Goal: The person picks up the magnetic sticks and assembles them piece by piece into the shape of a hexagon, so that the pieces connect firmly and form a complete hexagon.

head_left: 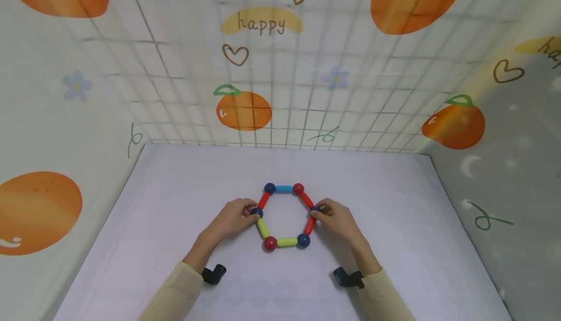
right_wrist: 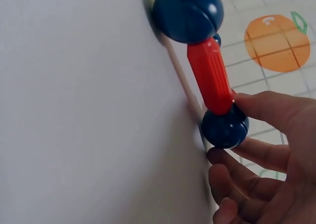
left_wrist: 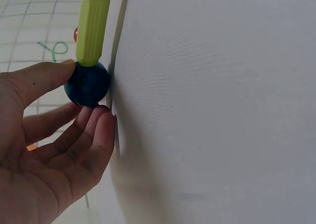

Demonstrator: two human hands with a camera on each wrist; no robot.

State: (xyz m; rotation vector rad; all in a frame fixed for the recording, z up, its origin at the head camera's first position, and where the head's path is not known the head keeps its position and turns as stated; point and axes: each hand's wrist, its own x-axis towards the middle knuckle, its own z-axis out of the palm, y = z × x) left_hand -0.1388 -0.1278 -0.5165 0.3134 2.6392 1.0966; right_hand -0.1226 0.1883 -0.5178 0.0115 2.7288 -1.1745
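Observation:
A six-sided ring of magnetic rods and balls lies on the white table, with a blue rod [head_left: 284, 189] at its far side and a yellow-green rod [head_left: 287, 242] at its near side. My left hand [head_left: 233, 217] pinches the dark blue ball [left_wrist: 88, 85] at the left corner between thumb and fingers. At the opposite corner, my right hand [head_left: 336, 217] pinches another dark blue ball [right_wrist: 225, 129], from which a red rod [right_wrist: 210, 76] runs to a nearer blue ball [head_left: 303, 240]. Red balls sit at the far right corner [head_left: 298, 188] and near left corner [head_left: 270, 243].
The white tabletop [head_left: 175, 175] surrounds the ring. Behind it stands a grid-patterned backdrop [head_left: 289, 67] with printed oranges, and printed side walls rise left and right. Black wrist devices sit at the left cuff [head_left: 215, 274] and right cuff [head_left: 348, 278].

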